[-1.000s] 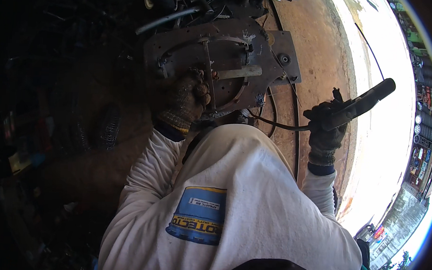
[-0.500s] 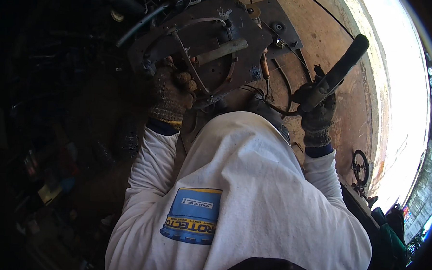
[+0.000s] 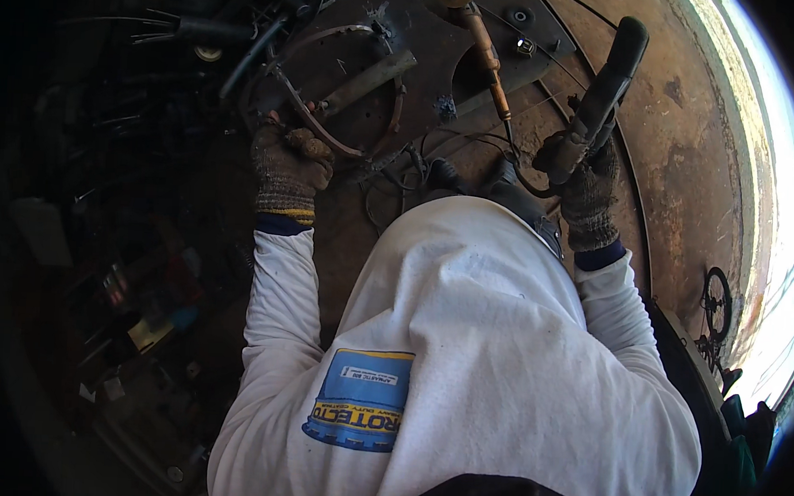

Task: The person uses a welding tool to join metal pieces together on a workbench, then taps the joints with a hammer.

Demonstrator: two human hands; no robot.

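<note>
The right hand (image 3: 597,175) grips a black tool (image 3: 610,76), long axis slanting up-right; the left hand (image 3: 292,162) curls beside a metal strip (image 3: 290,93). Whether that hand holds anything, I cannot tell.

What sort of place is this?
Probably a metalworking shop, perhaps one for welding: there's a large dark metal plate, a copper-coloured tool with a black cable, and thick knitted work gloves on both hands.
</note>
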